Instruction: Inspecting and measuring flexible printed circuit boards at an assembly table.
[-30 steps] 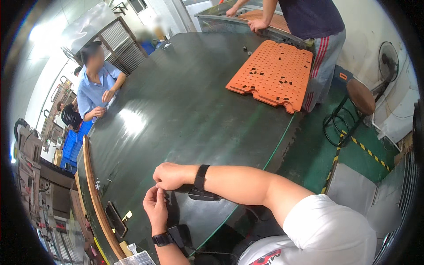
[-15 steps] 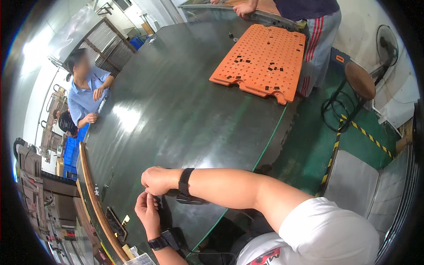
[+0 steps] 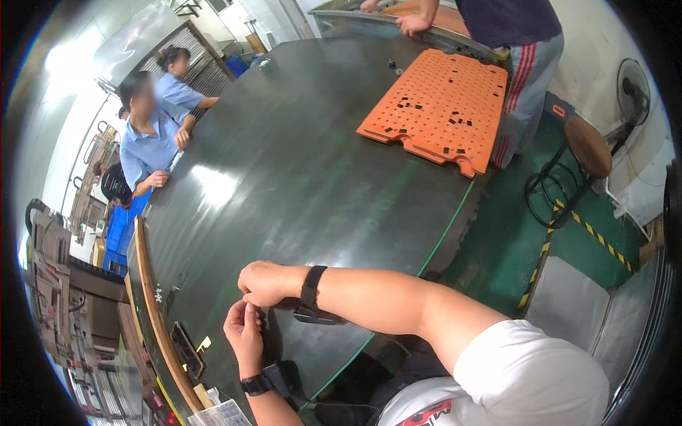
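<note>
Over the near left part of the dark table (image 3: pixel 305 184), my two hands meet at the fingertips. My right hand (image 3: pixel 266 282) is closed, its knuckles upward, with a black strap and box on that wrist. Just below it, my left hand (image 3: pixel 244 332) pinches thumb and finger together against the right hand's fingertips; it wears a black watch (image 3: pixel 256 385). Whatever is between the fingers is too small or hidden to make out. Left of my hands lie a dark phone-like slab (image 3: pixel 187 351) and small white pieces (image 3: pixel 158 294).
An orange perforated board (image 3: pixel 437 110) with small black pieces rests at the far right, beside a standing person (image 3: pixel 529 71). Two people in blue shirts (image 3: pixel 148 142) are at the far left edge. A wooden rail (image 3: pixel 153 305) borders the left; a round stool (image 3: pixel 588 147) stands right.
My view has turned slightly, so the scene sits a little further right. A second person in blue now shows at the far left. My hands stay together, fingertips touching.
</note>
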Tool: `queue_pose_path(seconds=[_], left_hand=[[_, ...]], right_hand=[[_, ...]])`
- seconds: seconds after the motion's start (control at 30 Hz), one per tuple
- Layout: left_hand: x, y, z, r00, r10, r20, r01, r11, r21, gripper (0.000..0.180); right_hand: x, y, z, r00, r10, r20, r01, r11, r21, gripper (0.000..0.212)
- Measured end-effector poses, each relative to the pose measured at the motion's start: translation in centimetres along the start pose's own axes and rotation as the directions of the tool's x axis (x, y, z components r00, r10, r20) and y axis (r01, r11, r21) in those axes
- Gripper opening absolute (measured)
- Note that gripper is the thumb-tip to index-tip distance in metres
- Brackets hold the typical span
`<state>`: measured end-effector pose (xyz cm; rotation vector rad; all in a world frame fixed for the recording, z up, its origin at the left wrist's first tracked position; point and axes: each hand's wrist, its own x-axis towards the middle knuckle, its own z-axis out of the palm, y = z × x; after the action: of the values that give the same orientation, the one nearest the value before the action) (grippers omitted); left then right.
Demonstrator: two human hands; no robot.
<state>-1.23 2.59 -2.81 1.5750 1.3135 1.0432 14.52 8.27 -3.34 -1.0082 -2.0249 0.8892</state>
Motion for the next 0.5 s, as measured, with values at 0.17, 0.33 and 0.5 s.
queue_pose_path(seconds=[0.17,0.33,0.5], left_hand=[[0.0,0.1,0.1,1.000,0.004,0.004,-0.004,1.000,-0.004,0.019],[0.1,-0.1,0.0,0.996,0.080,-0.044,-0.073,0.987,0.143,0.019],[0.4,0.2,1.5,1.000,0.006,0.014,-0.007,0.996,0.085,0.020]], right_hand=[[0.2,0.2,-0.1,0.999,-0.041,0.021,0.041,0.999,-0.005,0.017],[0.6,-0.1,-0.4,0.999,-0.017,0.050,0.019,0.999,-0.040,0.022],[-0.5,-0.2,-2.0,0.995,0.081,0.066,-0.077,0.995,-0.056,0.023]])
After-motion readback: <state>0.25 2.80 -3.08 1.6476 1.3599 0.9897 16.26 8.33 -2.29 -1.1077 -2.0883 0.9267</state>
